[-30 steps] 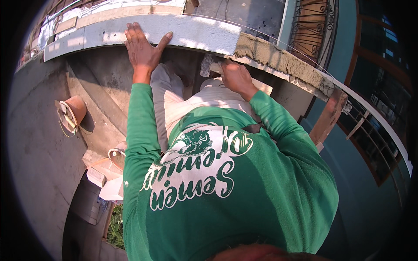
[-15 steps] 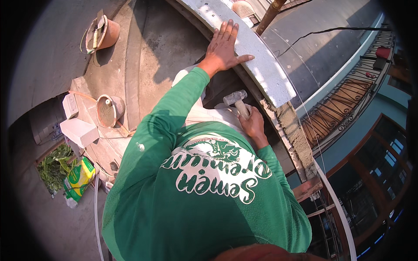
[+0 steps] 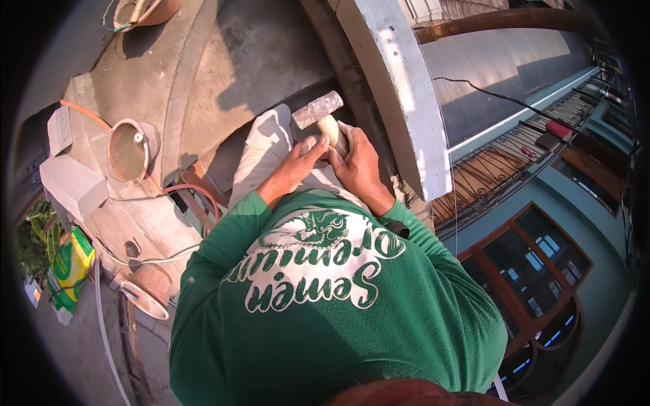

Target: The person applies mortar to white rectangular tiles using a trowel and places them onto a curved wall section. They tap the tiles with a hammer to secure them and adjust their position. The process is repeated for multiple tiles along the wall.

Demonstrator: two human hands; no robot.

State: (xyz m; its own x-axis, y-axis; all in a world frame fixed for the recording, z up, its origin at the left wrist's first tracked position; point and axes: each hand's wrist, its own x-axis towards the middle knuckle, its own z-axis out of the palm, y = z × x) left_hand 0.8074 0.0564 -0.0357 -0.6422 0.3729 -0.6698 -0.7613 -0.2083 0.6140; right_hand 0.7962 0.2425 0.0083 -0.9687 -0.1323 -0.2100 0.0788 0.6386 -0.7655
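Observation:
A club hammer [image 3: 317, 110] with a worn, mortar-smeared head and short pale handle is held upright in front of my lap. My right hand [image 3: 360, 168] is wrapped round its handle. My left hand [image 3: 292, 166] meets it from the other side, its fingers closed at the handle beside the right hand's fingers. Just beyond my right hand, a long pale grey block [image 3: 396, 91] lies along the wall top, and no hand touches it. Some rough mortar [image 3: 409, 195] shows below its near end.
To the left stand a bucket of mortar [image 3: 128, 150], pale blocks [image 3: 74, 186] and a tipped bucket [image 3: 145, 291]. Another bucket [image 3: 152, 12] is at the far left. A taut string [image 3: 455, 223] runs beside the wall; beyond its edge are a lower roof and a balcony railing [image 3: 467, 193].
My left hand has left the top of the block and come down to the hammer in my right hand. The hammer has shifted left and up; the whole view has turned.

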